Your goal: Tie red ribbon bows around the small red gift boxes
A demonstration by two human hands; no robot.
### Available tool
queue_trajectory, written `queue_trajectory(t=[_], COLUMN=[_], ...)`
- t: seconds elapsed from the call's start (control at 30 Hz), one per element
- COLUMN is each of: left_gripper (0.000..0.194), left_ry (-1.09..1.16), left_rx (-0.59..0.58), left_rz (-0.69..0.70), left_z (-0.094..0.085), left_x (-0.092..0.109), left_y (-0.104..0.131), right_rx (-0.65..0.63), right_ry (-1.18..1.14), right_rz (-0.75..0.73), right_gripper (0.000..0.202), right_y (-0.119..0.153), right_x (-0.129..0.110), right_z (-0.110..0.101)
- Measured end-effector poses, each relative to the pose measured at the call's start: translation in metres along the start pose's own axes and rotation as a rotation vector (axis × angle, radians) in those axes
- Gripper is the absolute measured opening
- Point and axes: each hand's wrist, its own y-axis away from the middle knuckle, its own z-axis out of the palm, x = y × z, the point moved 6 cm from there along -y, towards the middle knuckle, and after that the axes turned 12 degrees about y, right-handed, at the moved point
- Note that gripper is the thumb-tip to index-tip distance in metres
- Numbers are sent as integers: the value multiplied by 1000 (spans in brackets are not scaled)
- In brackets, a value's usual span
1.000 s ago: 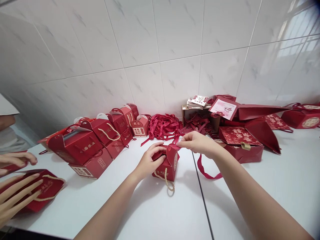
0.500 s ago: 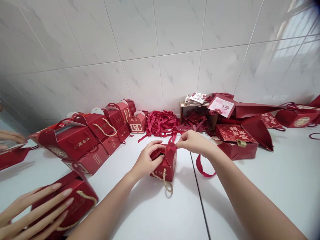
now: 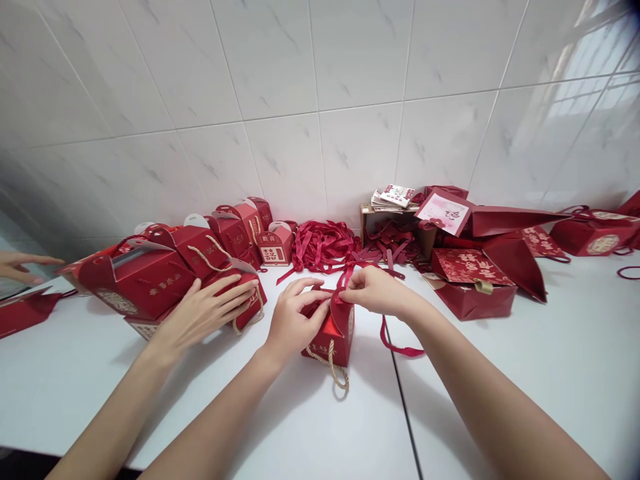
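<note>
A small red gift box (image 3: 327, 348) with a twisted gold rope handle (image 3: 332, 360) stands on the white table in front of me. My left hand (image 3: 296, 319) grips its top from the left, thumb and fingers closing around the upper flaps. On the other side, my right hand (image 3: 371, 291) pinches a red ribbon (image 3: 344, 295) at the box's top edge. The fingertips of both hands nearly meet there, so part of the ribbon is hidden. A loose length of ribbon (image 3: 400, 348) curls on the table below my right wrist.
Another person's hand (image 3: 213, 308) rests on a red box (image 3: 254, 297) to my left, beside a row of boxes (image 3: 150, 283). A second hand (image 3: 23, 267) shows at far left. Behind are a ribbon heap (image 3: 325, 243), an open carton (image 3: 365, 220) and more red boxes (image 3: 483, 300).
My right hand has moved slightly left, bringing the ribbon over the box top. The other person's hand has carried a red box from the near left to the row of boxes.
</note>
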Motion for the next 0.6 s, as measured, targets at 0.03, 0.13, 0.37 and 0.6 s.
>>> queue_trajectory(t=[0.03,0.13,0.37,0.6], left_gripper=[16,15,16,40], left_ry=[10,57,163,132], left_rx=[33,167,173,-158], left_rz=[18,84,154,-132], left_z=[-2,-13,-22,-19], left_x=[1,6,11,-8], left_y=[0,0,-2,-5], right_rx=[57,229,216,772], right_ry=[15,-10,-325,-665], right_rz=[-38,-216,-351,-488], right_gripper=[17,24,10,4], right_y=[0,3,3,68], right_x=[-2,-14,-36,-24], right_z=[-2,-7,-6,-95])
